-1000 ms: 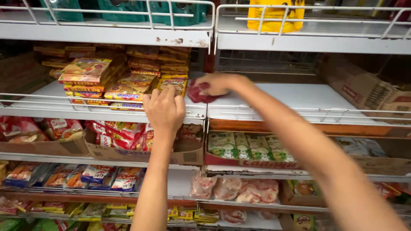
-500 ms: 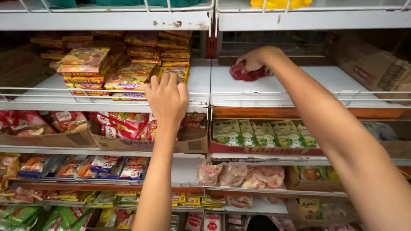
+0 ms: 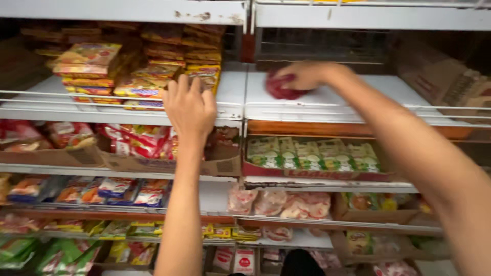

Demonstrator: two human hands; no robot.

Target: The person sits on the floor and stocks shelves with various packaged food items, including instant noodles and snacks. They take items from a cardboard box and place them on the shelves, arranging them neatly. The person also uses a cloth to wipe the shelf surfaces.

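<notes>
On a white store shelf point(image 3: 358, 105), stacked yellow noodle packets point(image 3: 146, 84) sit at the left. The left hand point(image 3: 190, 105) curls over the shelf's front rail (seemingly for support). Right of it, the right hand point(image 3: 302, 75) grips a red packet point(image 3: 280, 88) on the shelf's bare middle. Below the shelf, a cardboard tray point(image 3: 314, 171) holds green packets.

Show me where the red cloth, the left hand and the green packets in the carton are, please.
red cloth point(image 3: 280, 88), head view, on its bare lower left part.
left hand point(image 3: 190, 105), head view, on the back of the hand.
green packets point(image 3: 312, 155), head view, on a middle packet's front.
</notes>
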